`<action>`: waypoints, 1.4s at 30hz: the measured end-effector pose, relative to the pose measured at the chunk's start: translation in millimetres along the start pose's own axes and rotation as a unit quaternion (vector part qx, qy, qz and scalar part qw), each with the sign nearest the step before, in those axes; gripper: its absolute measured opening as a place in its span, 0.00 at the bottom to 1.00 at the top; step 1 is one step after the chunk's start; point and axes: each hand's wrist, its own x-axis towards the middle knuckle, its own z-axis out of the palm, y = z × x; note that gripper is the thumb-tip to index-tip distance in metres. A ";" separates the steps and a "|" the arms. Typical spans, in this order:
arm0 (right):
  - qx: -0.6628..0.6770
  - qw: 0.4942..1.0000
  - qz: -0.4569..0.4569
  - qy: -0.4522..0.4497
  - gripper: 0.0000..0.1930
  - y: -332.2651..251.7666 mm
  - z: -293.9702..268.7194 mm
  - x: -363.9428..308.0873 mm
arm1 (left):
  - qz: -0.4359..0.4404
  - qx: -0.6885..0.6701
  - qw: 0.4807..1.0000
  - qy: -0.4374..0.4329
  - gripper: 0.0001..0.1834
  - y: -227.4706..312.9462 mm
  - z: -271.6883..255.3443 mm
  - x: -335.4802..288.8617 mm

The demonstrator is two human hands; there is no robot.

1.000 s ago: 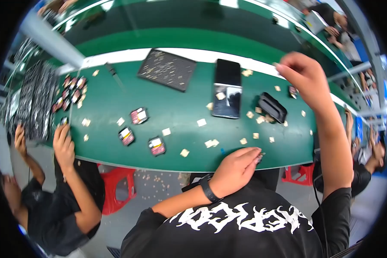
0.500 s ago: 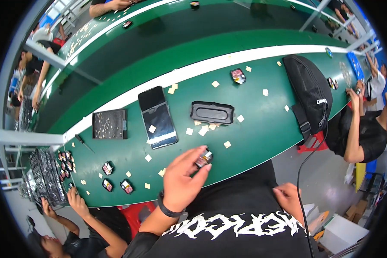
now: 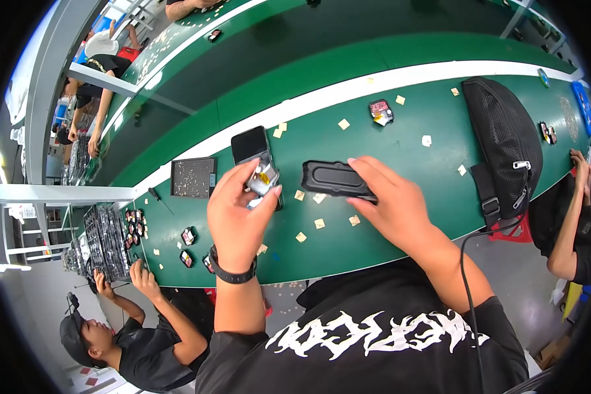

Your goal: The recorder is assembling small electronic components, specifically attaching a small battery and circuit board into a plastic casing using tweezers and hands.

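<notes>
Head view, places by phone (image 3: 248,142). Change: right hand (image 3: 400,209), no longer back off table (image 3: 430,174), now at black tray (image 3: 333,177), right of phone; fingers pinch tray's right end, thumb at near edge. Cannot tell whether tray is lifted. My left hand (image 3: 238,215) now at phone's near end, fingers pinching small module (image 3: 264,177), silvery side and yellow patch showing, covering part of phone. So both hands occupied, module and tray near but apart. Tan squares (image 3: 320,224) lie right of phone, nearer me.
</notes>
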 end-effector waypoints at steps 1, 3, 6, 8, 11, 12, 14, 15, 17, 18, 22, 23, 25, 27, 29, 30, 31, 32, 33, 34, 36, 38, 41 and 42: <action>0.005 1.000 0.001 -0.003 0.33 -3.0 -7.9 -5.8 | 0.013 0.057 0.998 0.002 0.27 -0.7 -1.7 6.5; -0.033 0.995 -0.062 0.069 0.33 -4.4 -22.7 -18.1 | 0.021 0.131 0.991 -0.015 0.27 6.4 0.8 22.3; -0.060 0.986 -0.055 0.144 0.33 2.4 -30.0 -39.1 | 0.060 0.200 0.976 -0.060 0.26 -0.5 16.0 48.9; -0.064 0.991 -0.008 0.121 0.31 2.9 -34.7 -53.0 | 0.081 0.216 0.968 -0.100 0.26 -2.0 26.8 65.3; -0.046 0.983 0.130 0.120 0.32 1.3 -48.8 -78.3 | 0.114 0.228 0.953 -0.162 0.26 -6.5 41.9 85.3; -0.074 0.977 0.147 0.135 0.31 4.3 -51.7 -86.9 | 0.111 0.229 0.953 -0.162 0.26 -4.9 45.2 89.9; -0.080 0.967 0.171 0.171 0.31 7.9 -56.4 -96.8 | 0.111 0.250 0.939 -0.210 0.27 -1.7 52.3 98.9; -0.064 0.963 0.199 0.169 0.31 8.1 -57.5 -99.5 | 0.102 0.241 0.938 -0.227 0.27 -3.5 52.6 102.0; -0.058 0.967 0.186 0.167 0.31 9.0 -57.3 -99.6 | 0.100 0.248 0.934 -0.236 0.27 -8.0 55.1 106.4; -0.066 0.973 0.149 0.163 0.30 12.6 -55.0 -96.8 | 0.096 0.255 0.931 -0.245 0.26 -10.2 55.2 107.7; -0.105 0.984 0.070 0.122 0.29 12.7 -38.3 -67.8 | 0.125 0.253 0.930 -0.235 0.26 -24.5 54.6 114.2; -0.105 0.986 0.073 0.110 0.30 12.1 -33.0 -61.0 | 0.127 0.251 0.930 -0.235 0.26 -24.6 55.4 116.4; -0.107 0.986 0.077 0.099 0.30 10.3 -24.9 -51.0 | 0.121 0.258 0.930 -0.234 0.26 -23.5 56.8 119.3; -0.107 0.987 0.084 0.085 0.31 8.0 -22.3 -47.2 | 0.128 0.259 0.928 -0.235 0.26 -22.2 58.5 118.3; -0.119 0.985 0.089 0.086 0.32 0.1 -28.4 -52.4 | 0.122 0.260 0.929 -0.232 0.26 -24.6 54.5 122.0; -0.130 0.983 0.100 0.084 0.32 -2.5 -31.0 -58.7 | 0.112 0.254 0.931 -0.236 0.26 -28.9 53.3 121.3; -0.129 0.983 0.079 0.108 0.29 -0.9 -34.7 -68.3 | 0.113 0.254 0.931 -0.237 0.27 -27.9 56.5 121.2; -0.112 0.985 0.067 0.114 0.27 0.8 -39.3 -80.7 | 0.117 0.258 0.930 -0.236 0.30 -26.6 57.0 121.0; -0.107 0.986 0.049 0.122 0.24 -6.2 -43.9 -95.4 | 0.123 0.251 0.932 -0.229 0.32 -23.3 50.7 117.2; -0.077 0.990 0.039 0.107 0.21 -4.8 -48.2 -107.5 | 0.119 0.258 0.932 -0.226 0.35 -20.2 47.4 115.2; -0.032 0.996 0.067 0.058 0.16 -1.6 -58.1 -136.0 | 0.102 0.262 0.929 -0.239 0.37 -9.7 53.2 115.1; -0.013 0.995 0.099 0.019 0.13 4.1 -62.4 -163.3 | 0.220 0.278 0.918 -0.178 0.36 3.6 64.3 113.6; 0.008 0.984 0.179 -0.016 0.13 5.1 -67.4 -189.0 | 0.251 0.208 0.912 -0.250 0.30 27.2 105.8 124.3; 0.004 0.978 0.199 -0.060 0.14 5.2 -70.5 -192.9 | 0.253 0.192 0.903 -0.289 0.29 33.5 120.4 129.8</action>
